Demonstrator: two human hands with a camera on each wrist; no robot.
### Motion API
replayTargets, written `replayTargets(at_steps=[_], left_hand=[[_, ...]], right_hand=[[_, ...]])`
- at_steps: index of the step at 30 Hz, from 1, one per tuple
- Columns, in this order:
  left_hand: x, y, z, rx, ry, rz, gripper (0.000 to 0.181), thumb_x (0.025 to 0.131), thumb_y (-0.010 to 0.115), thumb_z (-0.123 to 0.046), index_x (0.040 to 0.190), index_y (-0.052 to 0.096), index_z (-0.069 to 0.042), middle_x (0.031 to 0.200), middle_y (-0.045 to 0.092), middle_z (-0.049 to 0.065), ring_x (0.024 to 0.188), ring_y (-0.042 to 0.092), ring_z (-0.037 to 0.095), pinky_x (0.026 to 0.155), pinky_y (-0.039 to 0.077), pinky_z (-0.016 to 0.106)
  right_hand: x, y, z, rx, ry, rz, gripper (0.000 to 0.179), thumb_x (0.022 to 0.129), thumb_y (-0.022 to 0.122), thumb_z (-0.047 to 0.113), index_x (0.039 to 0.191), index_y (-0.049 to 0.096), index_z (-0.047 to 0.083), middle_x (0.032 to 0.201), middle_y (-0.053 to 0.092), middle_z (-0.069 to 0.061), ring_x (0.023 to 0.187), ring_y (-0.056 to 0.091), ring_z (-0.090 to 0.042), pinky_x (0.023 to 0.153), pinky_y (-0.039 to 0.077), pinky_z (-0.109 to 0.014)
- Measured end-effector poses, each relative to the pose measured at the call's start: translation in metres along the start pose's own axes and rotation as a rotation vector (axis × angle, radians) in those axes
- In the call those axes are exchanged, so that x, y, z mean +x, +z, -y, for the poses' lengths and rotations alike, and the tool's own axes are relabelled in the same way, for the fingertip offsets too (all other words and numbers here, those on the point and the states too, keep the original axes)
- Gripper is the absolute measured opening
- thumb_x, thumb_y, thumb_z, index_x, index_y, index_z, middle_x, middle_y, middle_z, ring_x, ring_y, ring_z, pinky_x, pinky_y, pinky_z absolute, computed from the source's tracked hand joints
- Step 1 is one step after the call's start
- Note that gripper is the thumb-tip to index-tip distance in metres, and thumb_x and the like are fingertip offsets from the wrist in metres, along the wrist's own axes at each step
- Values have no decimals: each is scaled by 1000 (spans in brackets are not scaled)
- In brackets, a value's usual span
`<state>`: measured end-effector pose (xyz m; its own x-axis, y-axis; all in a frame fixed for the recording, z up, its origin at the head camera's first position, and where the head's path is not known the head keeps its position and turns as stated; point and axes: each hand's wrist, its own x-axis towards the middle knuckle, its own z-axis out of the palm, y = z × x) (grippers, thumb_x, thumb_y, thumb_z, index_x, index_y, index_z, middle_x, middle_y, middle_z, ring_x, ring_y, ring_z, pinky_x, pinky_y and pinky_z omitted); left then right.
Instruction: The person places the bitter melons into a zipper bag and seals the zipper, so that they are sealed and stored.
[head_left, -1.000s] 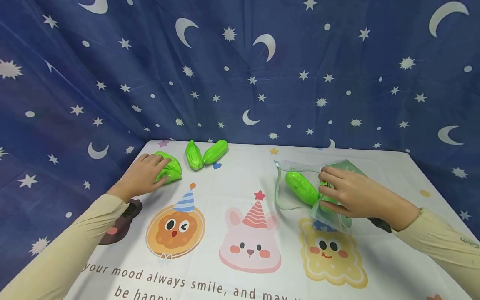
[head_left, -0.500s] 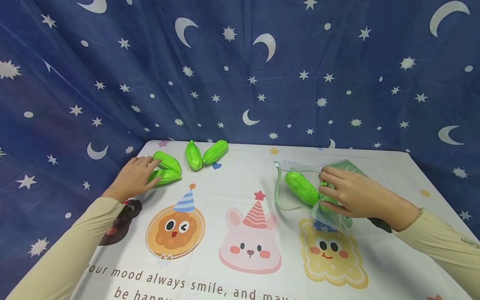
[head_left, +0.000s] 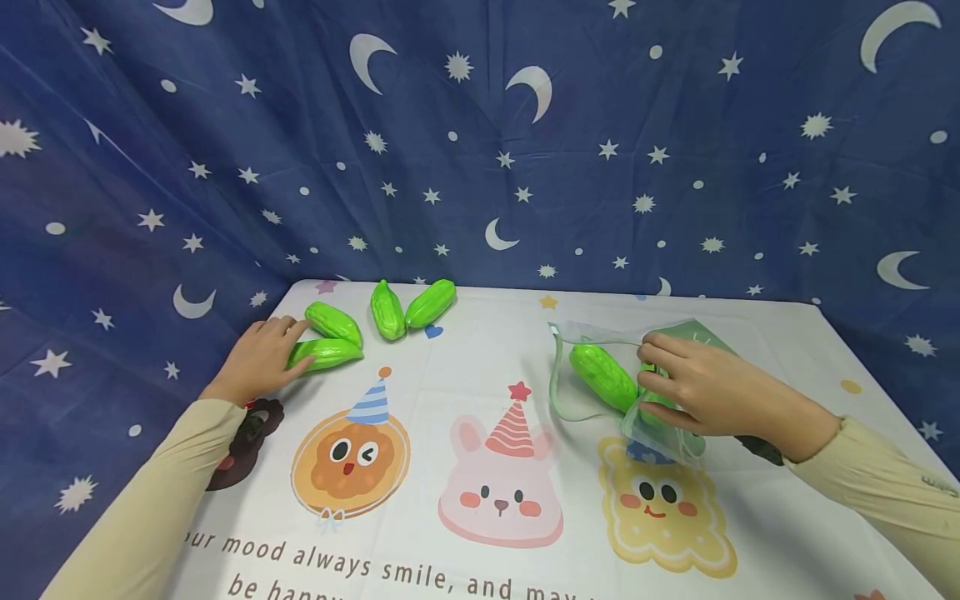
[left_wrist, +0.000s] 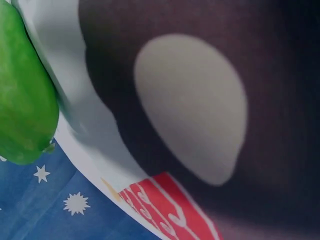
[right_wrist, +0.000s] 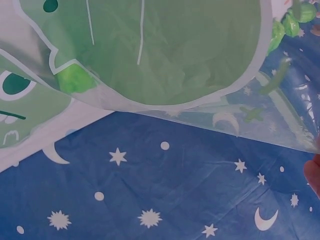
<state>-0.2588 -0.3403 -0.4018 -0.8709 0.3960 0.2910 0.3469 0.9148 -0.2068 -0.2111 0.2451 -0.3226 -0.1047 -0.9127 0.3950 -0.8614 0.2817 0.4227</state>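
Lying loose at left, the left hand (head_left: 258, 357) is set round a gourd (head_left: 327, 354); at right, a bag (head_left: 666, 437) is pinched by the right hand (head_left: 708, 383).

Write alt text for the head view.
A person's right hand grips a clear, green-printed bag with green vegetables inside. The left hand is at two more vegetables on a white illustrated tablecloth; another pair lies farther back, before a blue moon-and-star curtain.

Left grip (head_left: 257, 354) palm-down, loosely spread; right grip (head_left: 697, 385) curled, pinching.
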Motion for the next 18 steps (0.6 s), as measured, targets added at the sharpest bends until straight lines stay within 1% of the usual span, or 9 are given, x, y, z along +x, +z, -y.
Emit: replayTargets(at_steps=[3, 10, 18], left_hand=[[0, 2, 0, -10, -22, -18, 55, 84, 59, -37, 123, 52, 1, 107, 58, 23, 98, 55, 37, 90, 42, 55], [-1, 4, 3, -61, -64, -101, 51, 84, 61, -33, 121, 52, 1, 104, 58, 24, 96, 55, 41, 89, 41, 57], [0, 8, 4, -102, -103, -137, 52, 83, 62, -33, 121, 52, 1, 107, 58, 24, 98, 54, 42, 91, 40, 58]], right_hand=[[0, 0, 0, 0, 1, 1, 46, 101, 28, 36, 78, 58, 11, 87, 54, -8, 81, 50, -22, 68, 48, -34], [0, 0, 0, 2, 0, 3, 46, 101, 28, 36, 78, 58, 11, 87, 54, -8, 81, 50, -22, 68, 48, -34], [1, 0, 0, 0, -1, 3, 46, 101, 28, 36, 78, 58, 11, 87, 54, -8, 82, 50, -22, 68, 48, -35]])
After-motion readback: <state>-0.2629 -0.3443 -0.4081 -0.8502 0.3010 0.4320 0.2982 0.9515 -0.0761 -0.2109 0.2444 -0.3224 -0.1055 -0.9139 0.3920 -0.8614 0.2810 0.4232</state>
